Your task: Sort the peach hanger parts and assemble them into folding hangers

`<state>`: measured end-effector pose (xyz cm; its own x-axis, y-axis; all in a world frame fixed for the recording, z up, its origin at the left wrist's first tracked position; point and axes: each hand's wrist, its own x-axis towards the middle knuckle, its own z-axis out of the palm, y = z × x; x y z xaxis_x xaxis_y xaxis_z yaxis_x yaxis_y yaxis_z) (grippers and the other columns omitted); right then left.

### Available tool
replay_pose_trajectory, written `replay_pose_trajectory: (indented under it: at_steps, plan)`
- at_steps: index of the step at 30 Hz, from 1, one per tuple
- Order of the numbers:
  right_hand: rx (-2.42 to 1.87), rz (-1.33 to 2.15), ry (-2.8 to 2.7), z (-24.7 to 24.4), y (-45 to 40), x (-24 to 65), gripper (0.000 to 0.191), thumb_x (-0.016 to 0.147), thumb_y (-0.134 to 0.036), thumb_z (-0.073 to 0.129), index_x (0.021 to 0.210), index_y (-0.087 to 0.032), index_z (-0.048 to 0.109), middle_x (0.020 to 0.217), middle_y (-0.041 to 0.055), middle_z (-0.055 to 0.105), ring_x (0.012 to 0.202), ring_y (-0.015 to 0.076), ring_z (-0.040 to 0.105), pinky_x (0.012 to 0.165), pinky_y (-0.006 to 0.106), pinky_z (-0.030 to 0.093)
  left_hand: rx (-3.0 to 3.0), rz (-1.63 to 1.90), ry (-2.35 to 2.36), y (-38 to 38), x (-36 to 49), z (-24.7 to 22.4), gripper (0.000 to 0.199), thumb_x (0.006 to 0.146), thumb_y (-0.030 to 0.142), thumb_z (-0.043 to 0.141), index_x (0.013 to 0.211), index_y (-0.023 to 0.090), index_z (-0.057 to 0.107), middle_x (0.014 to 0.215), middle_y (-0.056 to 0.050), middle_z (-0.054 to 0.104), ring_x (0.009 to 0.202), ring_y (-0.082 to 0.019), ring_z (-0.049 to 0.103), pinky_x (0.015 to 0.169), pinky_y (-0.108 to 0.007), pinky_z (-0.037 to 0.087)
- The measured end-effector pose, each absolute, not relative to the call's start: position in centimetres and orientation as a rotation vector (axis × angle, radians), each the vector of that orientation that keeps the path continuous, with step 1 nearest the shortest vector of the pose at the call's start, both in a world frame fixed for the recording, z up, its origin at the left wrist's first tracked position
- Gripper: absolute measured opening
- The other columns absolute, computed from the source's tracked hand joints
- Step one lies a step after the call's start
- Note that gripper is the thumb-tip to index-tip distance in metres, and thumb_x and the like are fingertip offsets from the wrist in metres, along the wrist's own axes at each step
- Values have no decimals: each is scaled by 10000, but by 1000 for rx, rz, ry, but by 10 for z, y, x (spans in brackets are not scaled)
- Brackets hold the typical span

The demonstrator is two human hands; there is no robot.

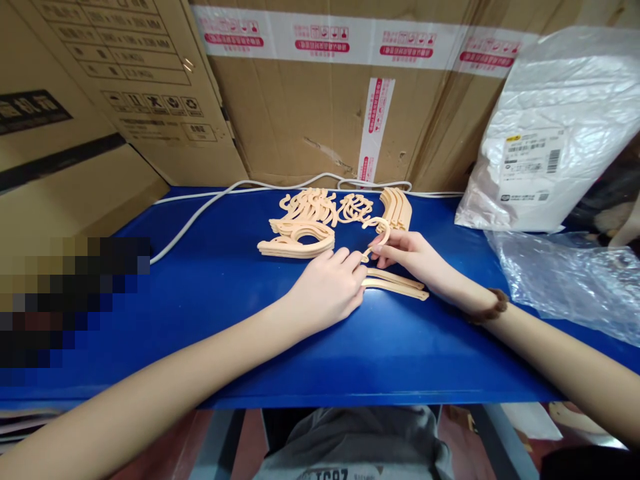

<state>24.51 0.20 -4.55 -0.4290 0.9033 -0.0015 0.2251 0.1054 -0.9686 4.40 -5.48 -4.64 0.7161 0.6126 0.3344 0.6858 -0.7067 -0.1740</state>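
Note:
My right hand [406, 257] is closed on a curved beige hook [385, 233], its open curve facing up and left. Close beside it, my left hand [331, 283] has its fingers bent over the left ends of two long beige arms [400, 283] lying side by side on the blue table. The hook's lower end meets my left fingertips. Just behind my left hand sits a stack of beige hanger-shaped pieces [296, 248]. Farther back are a pile of wavy pieces [313, 205], a small heap of hooks [355, 208] and a stack of curved arms [397, 208].
Cardboard boxes [310, 100] stand along the back and left of the blue table [320, 373]. A white cable [200, 212] runs along the back edge. On the right are a white plastic parcel [540, 147] and a clear plastic bag [560, 277].

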Motion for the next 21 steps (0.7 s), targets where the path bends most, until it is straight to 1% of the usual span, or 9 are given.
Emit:
replay_pose_trajectory:
  at_steps: [5, 8, 10, 12, 15, 18, 21]
  plan:
    - [-1123, 1391, -1709, -48, 3, 248, 268, 776, -416, 744, 844, -164, 681, 793, 16, 699, 640, 110, 617, 682, 278, 532, -2641, -395, -1058, -55, 43, -46, 233, 940, 247, 465, 957, 96, 642, 961, -117, 639, 896, -270, 577, 786, -399, 449]
    - [-1110, 1417, -1683, -49, 2, 251, 276, 779, -424, 745, 868, -166, 699, 821, 16, 701, 688, 113, 633, 701, 267, 529, -2762, -624, -1210, -52, 38, -41, 210, 956, 274, 480, 932, 120, 622, 905, -88, 641, 858, -237, 573, 772, -366, 446]
    - [-1088, 1432, -1673, -48, 1, 251, 269, 792, -422, 736, 874, -168, 710, 857, 19, 709, 727, 116, 644, 721, 258, 531, -2935, -985, -1388, -49, 34, -36, 200, 963, 328, 512, 948, 153, 608, 888, -46, 640, 815, -190, 575, 743, -318, 444]
    - [-1082, 1441, -1663, -46, -1, 251, 254, 797, -411, 733, 866, -167, 715, 878, 23, 716, 762, 123, 653, 742, 254, 534, -3070, -1480, -1579, -45, 31, -32, 201, 946, 370, 563, 977, 174, 598, 910, -19, 644, 808, -154, 585, 724, -273, 443]
    - [-1104, 1478, -1616, -42, -5, 249, 227, 799, -385, 735, 870, -170, 710, 874, 22, 718, 769, 125, 660, 753, 251, 540, -3099, -2129, -1762, -40, 28, -28, 204, 897, 358, 641, 988, 178, 612, 914, -8, 647, 802, -123, 581, 707, -231, 433]
    - [-1085, 1518, -1551, -42, -6, 248, 212, 797, -365, 741, 877, -172, 700, 892, 26, 725, 766, 120, 670, 753, 243, 546, -3036, -2561, -1877, -37, 27, -27, 210, 861, 340, 690, 995, 181, 656, 868, 8, 624, 765, -94, 541, 682, -199, 416]
    - [-1046, 1525, -1531, -45, -4, 248, 215, 793, -362, 750, 859, -166, 695, 883, 30, 728, 756, 123, 684, 761, 250, 558, -2966, -2851, -1953, -36, 27, -28, 171, 851, 321, 699, 932, 173, 675, 891, 4, 612, 819, -91, 548, 709, -184, 435]
